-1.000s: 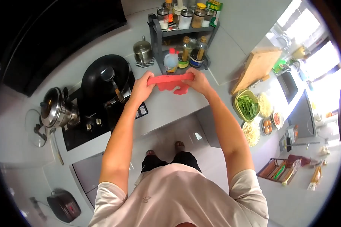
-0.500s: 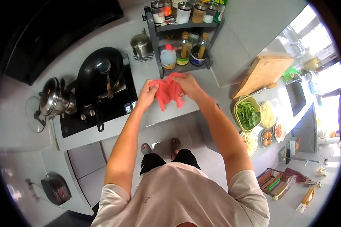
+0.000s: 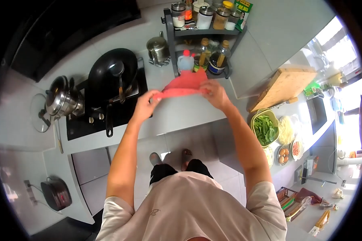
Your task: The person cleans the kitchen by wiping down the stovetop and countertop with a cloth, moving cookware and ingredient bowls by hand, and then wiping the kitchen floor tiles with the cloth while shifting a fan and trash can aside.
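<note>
A coral-red cloth (image 3: 185, 83) stretches between your two hands above the pale counter (image 3: 181, 116), in front of the rack (image 3: 171, 44). Your left hand (image 3: 145, 106) pinches one end of its near edge; your right hand (image 3: 215, 94) grips the other. Pulled nearly straight between them, that edge forms a narrow band, a shade lighter than the rest. Beyond it, the cloth spreads away from you, its far outline uneven and rising to a blunt point toward your right. From your viewpoint, it overlaps the rack's lower front. Slight blur softens the plain, unpatterned fabric, and its underside is hidden from you.
</note>
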`<control>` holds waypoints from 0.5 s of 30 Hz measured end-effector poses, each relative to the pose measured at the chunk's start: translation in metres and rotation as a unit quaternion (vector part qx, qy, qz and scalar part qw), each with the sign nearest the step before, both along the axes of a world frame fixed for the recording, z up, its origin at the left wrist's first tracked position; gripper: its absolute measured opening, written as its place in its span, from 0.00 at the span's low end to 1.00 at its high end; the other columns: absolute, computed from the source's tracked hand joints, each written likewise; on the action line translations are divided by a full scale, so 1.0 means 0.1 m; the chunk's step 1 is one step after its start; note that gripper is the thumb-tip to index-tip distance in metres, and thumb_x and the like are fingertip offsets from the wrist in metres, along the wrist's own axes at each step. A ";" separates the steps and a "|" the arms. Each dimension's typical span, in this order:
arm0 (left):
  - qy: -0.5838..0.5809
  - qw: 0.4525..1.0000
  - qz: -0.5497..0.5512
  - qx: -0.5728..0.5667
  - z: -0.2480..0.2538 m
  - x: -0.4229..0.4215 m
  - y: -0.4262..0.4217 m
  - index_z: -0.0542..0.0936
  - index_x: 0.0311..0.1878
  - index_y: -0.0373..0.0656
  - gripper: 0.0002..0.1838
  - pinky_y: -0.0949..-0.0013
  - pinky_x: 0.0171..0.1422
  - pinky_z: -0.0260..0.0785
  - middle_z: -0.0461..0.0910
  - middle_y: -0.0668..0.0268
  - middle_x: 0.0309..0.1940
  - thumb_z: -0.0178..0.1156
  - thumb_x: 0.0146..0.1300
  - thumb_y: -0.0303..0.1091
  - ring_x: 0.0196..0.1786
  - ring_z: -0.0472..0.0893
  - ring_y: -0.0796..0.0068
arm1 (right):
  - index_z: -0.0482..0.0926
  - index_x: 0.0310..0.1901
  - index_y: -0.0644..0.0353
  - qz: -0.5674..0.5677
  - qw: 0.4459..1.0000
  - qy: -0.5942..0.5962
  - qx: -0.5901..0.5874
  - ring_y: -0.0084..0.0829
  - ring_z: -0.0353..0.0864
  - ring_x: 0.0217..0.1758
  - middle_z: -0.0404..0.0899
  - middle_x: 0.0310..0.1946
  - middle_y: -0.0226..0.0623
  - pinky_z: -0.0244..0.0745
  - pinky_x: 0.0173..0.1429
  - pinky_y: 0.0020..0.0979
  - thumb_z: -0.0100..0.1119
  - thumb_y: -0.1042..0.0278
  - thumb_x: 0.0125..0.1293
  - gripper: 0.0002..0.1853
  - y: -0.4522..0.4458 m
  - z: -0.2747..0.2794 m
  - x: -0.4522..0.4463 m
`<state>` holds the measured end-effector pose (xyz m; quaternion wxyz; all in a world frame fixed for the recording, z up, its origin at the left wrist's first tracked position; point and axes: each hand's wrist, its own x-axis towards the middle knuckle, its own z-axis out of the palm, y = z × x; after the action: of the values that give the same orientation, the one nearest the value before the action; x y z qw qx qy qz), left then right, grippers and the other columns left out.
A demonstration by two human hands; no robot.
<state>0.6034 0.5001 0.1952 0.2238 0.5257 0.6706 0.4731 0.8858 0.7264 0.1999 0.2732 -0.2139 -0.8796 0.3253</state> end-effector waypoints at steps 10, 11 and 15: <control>-0.039 0.984 -0.006 -0.173 -1.48 0.75 -0.90 0.82 0.63 0.48 0.16 0.55 0.54 0.81 0.90 0.52 0.44 0.69 0.75 0.30 0.44 0.90 0.52 | 0.90 0.54 0.52 0.045 0.970 -0.216 -0.099 0.50 0.87 0.60 0.91 0.53 0.39 0.82 0.64 0.47 0.76 0.61 0.68 0.15 -0.68 -1.33 0.72; -0.066 0.983 0.019 -0.169 -1.50 0.75 -0.86 0.81 0.63 0.47 0.16 0.55 0.54 0.82 0.90 0.51 0.45 0.68 0.75 0.30 0.45 0.90 0.52 | 0.90 0.54 0.52 0.022 0.962 -0.235 -0.140 0.51 0.87 0.59 0.91 0.52 0.40 0.83 0.63 0.48 0.76 0.61 0.68 0.15 -0.71 -1.25 0.68; -0.090 0.974 0.134 -0.158 -1.47 0.60 -0.47 0.79 0.65 0.45 0.18 0.54 0.57 0.82 0.90 0.51 0.49 0.68 0.76 0.31 0.51 0.90 0.50 | 0.88 0.58 0.53 -0.076 0.968 -0.185 -0.151 0.54 0.87 0.55 0.90 0.51 0.46 0.84 0.59 0.47 0.76 0.56 0.68 0.20 -0.49 -1.21 0.30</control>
<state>0.6632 0.4533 0.0487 0.2985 0.3442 0.7782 0.4322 0.9159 0.6775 0.0792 0.0936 -0.3753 -0.8367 0.3877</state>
